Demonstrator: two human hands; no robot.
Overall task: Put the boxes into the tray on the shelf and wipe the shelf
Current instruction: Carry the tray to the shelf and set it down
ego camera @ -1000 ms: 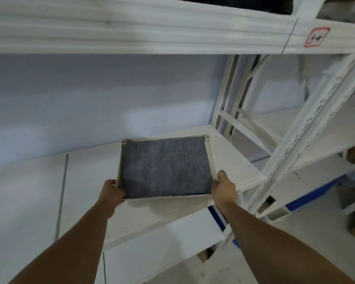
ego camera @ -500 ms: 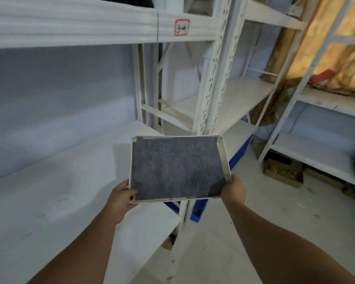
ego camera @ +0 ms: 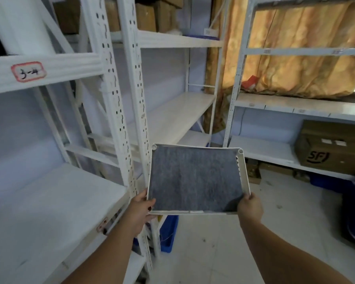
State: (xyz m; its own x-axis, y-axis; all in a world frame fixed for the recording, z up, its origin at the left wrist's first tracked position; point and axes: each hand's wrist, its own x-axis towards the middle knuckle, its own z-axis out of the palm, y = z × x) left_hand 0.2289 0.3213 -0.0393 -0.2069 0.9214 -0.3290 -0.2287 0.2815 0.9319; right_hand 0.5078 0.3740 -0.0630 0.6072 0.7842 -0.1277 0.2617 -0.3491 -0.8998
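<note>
Swung away from the shelf, the tray [ego camera: 193,179] now hangs in the air over the floor [ego camera: 213,255]; a second ago it sat above the white shelf board [ego camera: 49,201], and half a second ago it was just past that board's front edge. It is level, its grey felt bottom bare, its pale rim with round sockets at the two far corners. It is clear of the board and touches nothing but my hands.

My left hand [ego camera: 138,210] has its grip on the near left corner, thumb over the rim onto the felt, fingers curled beneath. My right hand [ego camera: 250,208] clasps the near right corner in the same way. Both grips are on the same corners as before.

My view has turned right with the tray. The red-bordered label [ego camera: 28,71] on the beam above, which stood at the upper right a second ago, is now far to my left. The perforated white uprights [ego camera: 119,99] stand just behind the tray's left side. A blue bin [ego camera: 169,234] sits on the floor below the tray's near edge.

Further right, a second rack [ego camera: 275,149] has come into sight, with a brown carton [ego camera: 332,148] marked SF on its lower shelf. Orange cloth [ego camera: 305,48] hangs behind its upper shelves. Brown boxes [ego camera: 146,15] stand on a top shelf, behind the uprights.
</note>
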